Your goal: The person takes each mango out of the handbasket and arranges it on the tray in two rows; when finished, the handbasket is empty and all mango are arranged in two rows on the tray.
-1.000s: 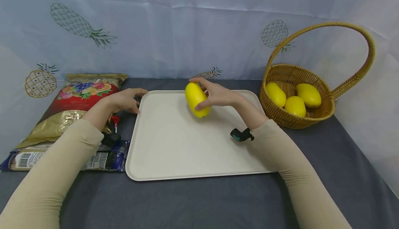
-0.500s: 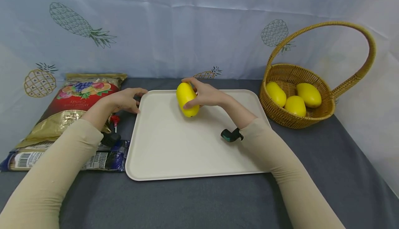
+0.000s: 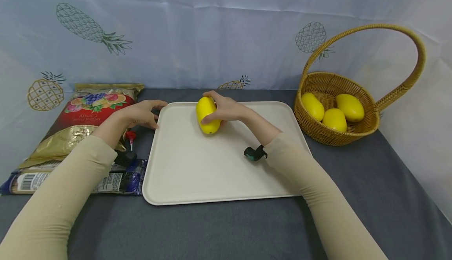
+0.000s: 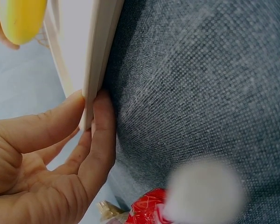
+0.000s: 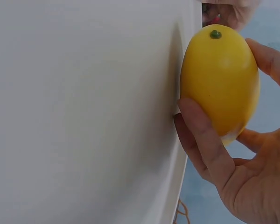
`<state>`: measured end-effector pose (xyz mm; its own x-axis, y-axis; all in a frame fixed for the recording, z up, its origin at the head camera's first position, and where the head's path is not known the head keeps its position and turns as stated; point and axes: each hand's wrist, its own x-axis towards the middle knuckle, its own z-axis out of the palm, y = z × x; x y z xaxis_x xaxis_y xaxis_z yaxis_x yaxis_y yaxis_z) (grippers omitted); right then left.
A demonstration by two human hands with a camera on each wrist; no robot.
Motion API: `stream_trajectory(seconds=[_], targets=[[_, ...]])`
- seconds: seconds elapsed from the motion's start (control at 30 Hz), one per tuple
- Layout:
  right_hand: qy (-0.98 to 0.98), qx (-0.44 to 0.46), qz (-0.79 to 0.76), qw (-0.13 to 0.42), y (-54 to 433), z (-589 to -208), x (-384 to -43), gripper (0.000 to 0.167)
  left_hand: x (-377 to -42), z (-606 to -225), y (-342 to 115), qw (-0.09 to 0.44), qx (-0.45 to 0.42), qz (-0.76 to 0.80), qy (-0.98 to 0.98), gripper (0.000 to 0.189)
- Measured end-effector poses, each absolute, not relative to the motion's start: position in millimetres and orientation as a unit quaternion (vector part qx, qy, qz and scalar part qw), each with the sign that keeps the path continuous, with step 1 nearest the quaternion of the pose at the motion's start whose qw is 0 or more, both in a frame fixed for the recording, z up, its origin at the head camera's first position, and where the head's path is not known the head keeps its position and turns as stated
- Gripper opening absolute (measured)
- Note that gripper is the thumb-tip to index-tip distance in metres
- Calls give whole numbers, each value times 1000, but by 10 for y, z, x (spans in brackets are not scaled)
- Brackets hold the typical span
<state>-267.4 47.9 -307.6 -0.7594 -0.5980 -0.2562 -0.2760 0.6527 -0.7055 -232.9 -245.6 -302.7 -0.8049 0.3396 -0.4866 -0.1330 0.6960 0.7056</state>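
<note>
A smooth, oval yellow mango point(image 3: 203, 110) is over the upper left part of the cream tray point(image 3: 197, 165). My right hand point(image 3: 227, 108) grips it from the right side, thumb and fingers around it. In the right wrist view, the mango point(image 5: 219, 79) shows a green stem dot, and my fingertips are close against the tray surface. Whether the fruit touches the tray is hard to tell. At the tray's upper left corner, my left hand point(image 3: 143, 114) pinches the rim; the left wrist view shows the thumb point(image 4: 60, 114) on the tray edge point(image 4: 95, 51).
Right of the tray stands a wicker basket point(image 3: 318, 134) with a tall handle, holding 3 yellow mangoes point(image 3: 349, 107). To the left, a red and gold candy bag point(image 3: 70, 134) lies on blue packets point(image 3: 130, 179). A red lollipop point(image 3: 130, 135) is beneath my left wrist.
My right hand has moved left across the tray with the mango, slowing over the last half second. The left hand has stayed at the tray's corner.
</note>
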Motion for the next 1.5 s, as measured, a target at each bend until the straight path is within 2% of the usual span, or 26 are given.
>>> stream_trajectory(seconds=[0.7,1.5], targets=[[874,-207,-346,272,457,-3092,-2687,97,-2328,-3026,-2441,306,58,379,871,90],[873,-205,-342,281,493,-3044,-2670,93,-2327,-3025,-2457,306,61,381,870,90]])
